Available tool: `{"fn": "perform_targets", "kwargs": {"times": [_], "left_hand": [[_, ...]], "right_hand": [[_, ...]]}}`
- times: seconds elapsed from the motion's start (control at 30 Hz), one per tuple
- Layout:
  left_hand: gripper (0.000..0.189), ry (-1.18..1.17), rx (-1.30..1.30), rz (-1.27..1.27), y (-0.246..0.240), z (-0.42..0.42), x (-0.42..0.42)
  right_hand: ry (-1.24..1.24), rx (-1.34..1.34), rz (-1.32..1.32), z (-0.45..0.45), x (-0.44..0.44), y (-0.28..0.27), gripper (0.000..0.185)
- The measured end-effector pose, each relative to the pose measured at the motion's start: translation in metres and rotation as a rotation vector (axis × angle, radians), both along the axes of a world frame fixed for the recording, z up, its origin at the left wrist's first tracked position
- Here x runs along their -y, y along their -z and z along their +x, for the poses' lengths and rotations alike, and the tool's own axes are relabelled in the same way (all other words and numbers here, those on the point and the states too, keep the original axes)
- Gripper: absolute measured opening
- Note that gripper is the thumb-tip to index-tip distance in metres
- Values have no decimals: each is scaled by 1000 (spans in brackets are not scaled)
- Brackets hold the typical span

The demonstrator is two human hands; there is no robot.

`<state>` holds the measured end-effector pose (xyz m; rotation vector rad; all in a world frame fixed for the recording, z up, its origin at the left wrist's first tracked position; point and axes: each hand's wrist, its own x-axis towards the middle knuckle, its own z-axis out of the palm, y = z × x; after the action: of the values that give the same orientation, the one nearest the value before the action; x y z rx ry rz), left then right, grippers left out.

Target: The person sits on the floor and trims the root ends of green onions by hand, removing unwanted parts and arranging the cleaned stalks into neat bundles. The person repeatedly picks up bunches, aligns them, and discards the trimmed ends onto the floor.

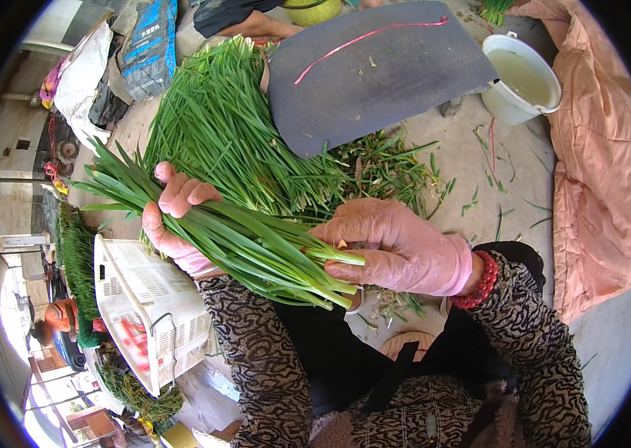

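Observation:
My left hand (pixel 181 207), in a thin pink glove, is closed around a bunch of garlic chives (pixel 248 241) toward its leafy end. At the bunch's pale stem ends, my right hand (pixel 393 246), gloved alike, has its thumb and fingers on the stems. Beyond the bunch lies a large heap of garlic chives (pixel 214 123). A dark grey board (pixel 371 84) stands beside that heap, with a pink tie strip (pixel 360 40) lying across it. Cut trimmings (pixel 388 168) are scattered on the floor under and before the board.
At the right stand a white bucket of cloudy water (pixel 491 106) and a salmon-coloured cloth (pixel 589 213). A white plastic crate (pixel 175 302) is at the left, near more greens (pixel 77 263). Another person's bare leg (pixel 259 25) shows at the top; a person in orange (pixel 60 316) is far left.

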<state>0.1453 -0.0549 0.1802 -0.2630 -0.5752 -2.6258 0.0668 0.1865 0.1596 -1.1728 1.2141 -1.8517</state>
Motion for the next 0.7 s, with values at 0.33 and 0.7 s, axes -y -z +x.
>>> {"fn": "perform_targets", "kwargs": {"times": [0.33, 0.7], "left_hand": [[38, 97, -50, -53, 0, -1, 1], [39, 58, -39, -22, -5, -5, -14]], "right_hand": [[-165, 518, 121, 10, 1, -7, 30], [16, 283, 123, 6, 3, -13, 10]]}}
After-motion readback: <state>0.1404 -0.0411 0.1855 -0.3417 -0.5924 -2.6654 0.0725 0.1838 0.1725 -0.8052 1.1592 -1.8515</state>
